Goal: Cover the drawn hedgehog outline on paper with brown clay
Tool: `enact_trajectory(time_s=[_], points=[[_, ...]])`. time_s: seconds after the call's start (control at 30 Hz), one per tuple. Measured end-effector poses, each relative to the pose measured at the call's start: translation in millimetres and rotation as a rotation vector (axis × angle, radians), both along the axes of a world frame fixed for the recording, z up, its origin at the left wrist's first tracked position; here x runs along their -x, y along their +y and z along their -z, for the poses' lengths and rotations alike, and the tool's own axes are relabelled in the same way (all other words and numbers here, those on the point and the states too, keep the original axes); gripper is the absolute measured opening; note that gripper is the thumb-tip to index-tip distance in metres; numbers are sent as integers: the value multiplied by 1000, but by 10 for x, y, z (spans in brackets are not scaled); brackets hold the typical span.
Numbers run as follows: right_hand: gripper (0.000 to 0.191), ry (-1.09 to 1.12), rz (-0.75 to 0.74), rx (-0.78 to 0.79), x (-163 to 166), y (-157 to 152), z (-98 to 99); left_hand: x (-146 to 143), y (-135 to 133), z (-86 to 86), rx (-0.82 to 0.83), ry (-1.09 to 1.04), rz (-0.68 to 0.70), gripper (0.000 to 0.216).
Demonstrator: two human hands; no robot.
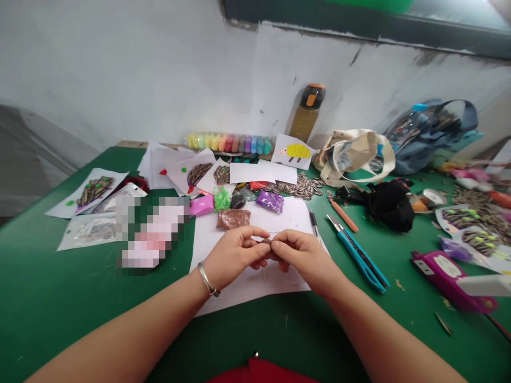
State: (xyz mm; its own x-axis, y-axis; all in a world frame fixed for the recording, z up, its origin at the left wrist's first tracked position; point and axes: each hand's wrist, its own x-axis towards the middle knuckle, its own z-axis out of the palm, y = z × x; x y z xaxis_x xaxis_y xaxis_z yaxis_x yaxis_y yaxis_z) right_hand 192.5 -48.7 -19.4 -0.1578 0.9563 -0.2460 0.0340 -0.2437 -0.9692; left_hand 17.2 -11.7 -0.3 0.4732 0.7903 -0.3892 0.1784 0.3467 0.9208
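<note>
Above the near half of a white paper sheet [289, 213] on the green bench [59, 303], the left hand [233, 256] and right hand [308, 259] meet, fingertips pinched in a closed grip on a small brown clay lump [270, 245] lying crosswise between them, equally near both.

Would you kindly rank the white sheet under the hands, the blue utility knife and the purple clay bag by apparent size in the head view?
Largest: white sheet
Then: blue utility knife
Smallest: purple clay bag
</note>
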Motion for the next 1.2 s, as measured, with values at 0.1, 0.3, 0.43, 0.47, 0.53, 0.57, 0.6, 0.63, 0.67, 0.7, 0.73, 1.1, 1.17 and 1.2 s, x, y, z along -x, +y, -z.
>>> enact_trajectory(time_s=[0.1, 0.3, 0.43, 0.47, 0.53, 0.57, 0.6, 0.63, 0.67, 0.7, 0.73, 1.1, 1.17, 1.2], points=[[29, 23, 1, -9, 25, -7, -9, 4, -3, 11, -12, -13, 9, 32], [28, 2, -10, -22, 73, -17, -5, 8, -28, 1, -24, -39, 21, 36], [28, 1, 9, -38, 36, -14, -12, 12, -23, -1, -17, -59, 36, 34], [28, 2, 17, -44, 21, -11, -15, 15, -17, 2, -11, -67, 41, 35], [29, 10, 25, -53, -3, -6, -19, 24, -4, 10, -6, -76, 46, 39], [30, 15, 24, -56, -12, -4, -20, 28, 2, 14, -6, -75, 45, 41], [31, 19, 20, -57, -18, -3, -20, 31, 8, 18, -5, -68, 46, 42], [32, 23, 14, -56, -21, -2, -20, 33, 13, 20, -2, -57, 48, 41], [33, 28, 6, -53, -24, -2, -20, 32, 17, 19, 4, -43, 52, 39], [33, 31, -1, -49, -27, -2, -19, 30, 21, 16, 10, -28, 55, 36], [33, 28, -5, -45, -31, -1, -19, 26, 24, 11, 15, -14, 53, 32], [40, -33, -29, -8, -178, 27, -72, 5, 31, -39, 27, 23, -25, 25], [39, -74, -22, -24, -187, 35, -69, 2, 28, -39, 21, 35, -19, 27], [39, -95, -17, -29, -190, 38, -67, 2, 27, -38, 18, 40, -14, 28]])
